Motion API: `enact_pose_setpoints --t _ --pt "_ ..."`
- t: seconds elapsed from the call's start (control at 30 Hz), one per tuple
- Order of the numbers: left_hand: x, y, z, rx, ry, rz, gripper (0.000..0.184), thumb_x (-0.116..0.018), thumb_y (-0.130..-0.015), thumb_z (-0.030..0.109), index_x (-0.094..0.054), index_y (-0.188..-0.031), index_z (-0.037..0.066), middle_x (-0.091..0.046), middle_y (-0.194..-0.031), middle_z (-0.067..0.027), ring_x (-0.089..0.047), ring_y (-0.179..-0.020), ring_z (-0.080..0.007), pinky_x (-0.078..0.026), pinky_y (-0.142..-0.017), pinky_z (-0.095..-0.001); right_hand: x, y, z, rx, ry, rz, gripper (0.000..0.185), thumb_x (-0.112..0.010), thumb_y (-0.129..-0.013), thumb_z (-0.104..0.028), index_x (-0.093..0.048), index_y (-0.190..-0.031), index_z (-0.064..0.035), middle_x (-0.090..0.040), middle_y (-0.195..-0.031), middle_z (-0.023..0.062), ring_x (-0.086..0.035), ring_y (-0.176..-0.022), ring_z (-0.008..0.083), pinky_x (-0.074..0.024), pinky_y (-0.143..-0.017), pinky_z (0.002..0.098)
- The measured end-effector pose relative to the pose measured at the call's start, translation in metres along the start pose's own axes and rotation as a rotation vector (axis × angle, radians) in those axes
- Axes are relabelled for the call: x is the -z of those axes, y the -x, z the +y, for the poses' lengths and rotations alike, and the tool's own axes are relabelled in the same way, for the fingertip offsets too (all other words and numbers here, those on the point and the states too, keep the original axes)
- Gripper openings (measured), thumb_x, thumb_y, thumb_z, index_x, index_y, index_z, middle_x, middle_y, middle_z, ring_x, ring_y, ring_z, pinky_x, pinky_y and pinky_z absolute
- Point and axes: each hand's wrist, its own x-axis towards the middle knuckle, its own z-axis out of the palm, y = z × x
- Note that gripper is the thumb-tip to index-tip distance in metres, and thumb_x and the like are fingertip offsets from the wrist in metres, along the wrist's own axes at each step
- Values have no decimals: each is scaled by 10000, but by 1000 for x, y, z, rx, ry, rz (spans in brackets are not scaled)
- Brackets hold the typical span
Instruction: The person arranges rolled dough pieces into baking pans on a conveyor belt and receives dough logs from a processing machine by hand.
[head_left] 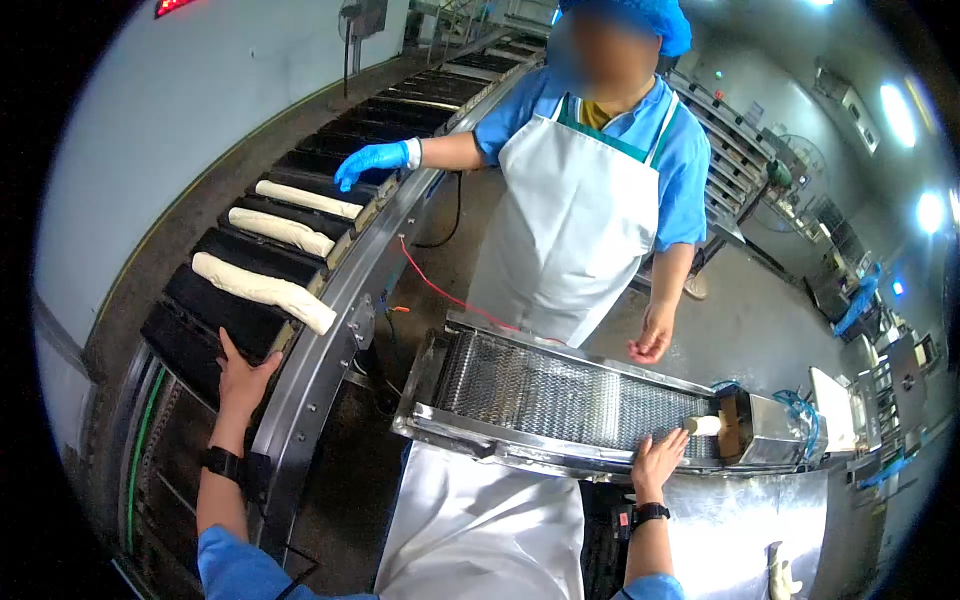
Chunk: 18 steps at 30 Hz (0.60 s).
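Observation:
My left hand (243, 374) is spread with its fingertips at the edge of a black tray (215, 315) on the conveyor at left, holding nothing. A long dough roll (262, 290) lies just beyond it, and two more rolls (282, 230) (308, 199) rest in the trays further up. On the right, my right hand (660, 458) has its fingers out over the near rail of the mesh belt (560, 395). Its fingertips are beside a short dough piece (702, 425), which sits at the belt's right end by a brown opening.
A co-worker in a white apron (565, 215) stands across the mesh belt. Their gloved hand (375, 162) is above the trays, their bare hand (652, 335) near the belt's far rail. A metal table (745, 520) at lower right holds dough scraps (782, 575). A metal rail (330, 345) edges the tray conveyor.

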Motion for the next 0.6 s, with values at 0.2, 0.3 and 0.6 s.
enact_pose_setpoints --t 0.2,0.3,0.6 --pt "-3 -14 -4 -1 12 -28 1221 -757 -741 531 98 -1522 146 -135 -1409 -500 -338 -1305 -555 -361 -1072 -473 -2 -16 2 -39 -47 85 732 -547 -904 -205 -174 -1452 107 -182 -1505 342 -168 -1422 447 -136 -1181 476" --pt "-1 -8 9 76 2 -48 1241 -765 -730 536 105 -1519 136 -128 -1409 -501 -344 -1303 -553 -365 -1071 -471 -15 -31 16 -22 -24 116 726 -555 -870 -142 -190 -1452 94 -207 -1501 333 -211 -1407 452 -180 -1177 457" --pt "-4 -11 5 21 26 -38 1265 -760 -720 566 122 -1515 128 -102 -1417 -498 -348 -1290 -569 -367 -1073 -482 0 -49 3 210 138 -37 637 -737 -651 -69 -518 -1250 -71 -455 -1382 144 -289 -1368 408 -260 -1115 555"
